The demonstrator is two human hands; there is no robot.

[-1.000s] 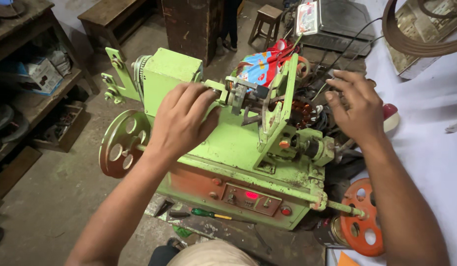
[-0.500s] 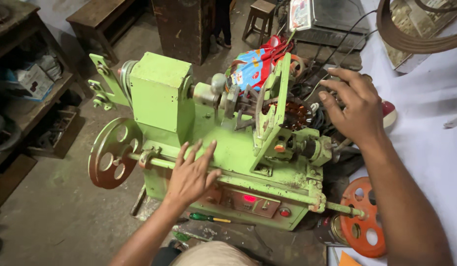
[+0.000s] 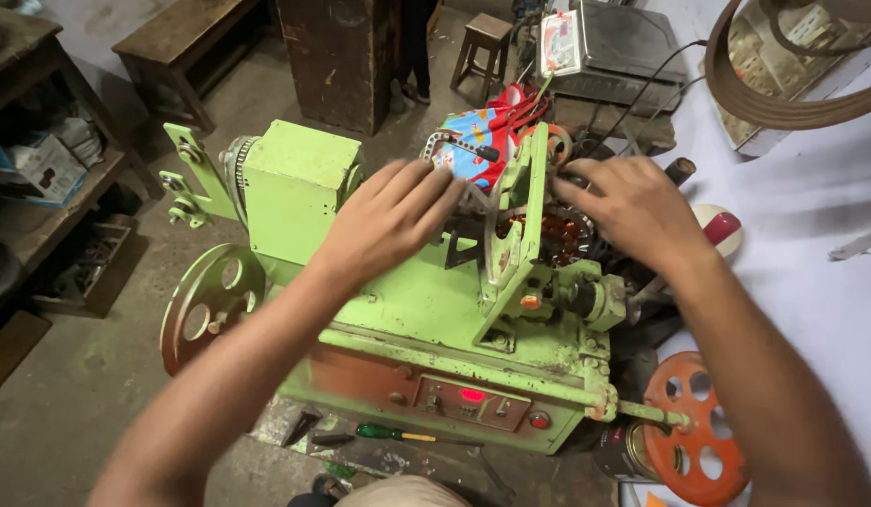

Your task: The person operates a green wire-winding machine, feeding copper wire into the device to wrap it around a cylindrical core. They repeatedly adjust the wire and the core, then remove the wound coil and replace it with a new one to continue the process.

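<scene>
Hands are meeting over a green winding machine [image 3: 426,310]: left hand [image 3: 388,221], fingers spread, is resting beside the upright bracket [image 3: 515,211]; right hand [image 3: 632,207], fingers curled, is reaching its copper-wound stator [image 3: 557,239], grip hidden

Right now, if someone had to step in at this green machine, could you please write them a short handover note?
Left hand: open, fingers spread, lying on the top of the green winding machine beside its upright frame.
Right hand: fingers curled at the copper-wound part behind that frame; what it grips is hidden.
Around it: red lamp lit on the front panel, orange handwheel at the right end, green-handled screwdriver on the floor in front.
Done: both hands are at the winding area.
Left: cannot be judged; the coil is copper-coloured, its progress unclear.
</scene>
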